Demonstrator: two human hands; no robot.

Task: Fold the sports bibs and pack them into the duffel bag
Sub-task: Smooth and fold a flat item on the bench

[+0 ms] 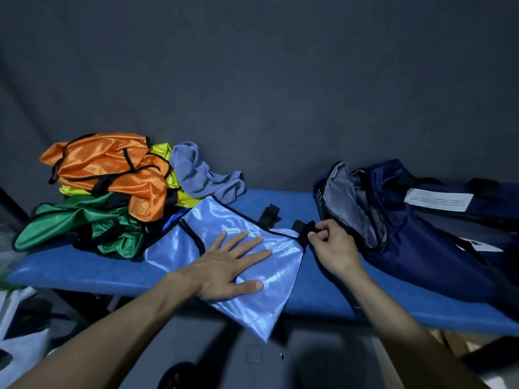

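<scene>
A shiny light blue bib (269, 287) with black trim lies across the blue bench (84, 272), one corner hanging over the front edge. My left hand (227, 266) presses flat on it with fingers spread. My right hand (331, 245) pinches the bib's black side strap (302, 227) at its right edge. The navy duffel bag (407, 240) lies to the right with its mouth unzipped, showing grey lining. A heap of orange (112, 167), yellow and green (70, 223) bibs sits at the left.
A grey-blue cloth (196, 169) lies behind the heap against the dark backdrop. A white label (438, 202) shows on the bag's top. Below the bench are dark floor, white bags at the left and a cardboard-coloured object at the right.
</scene>
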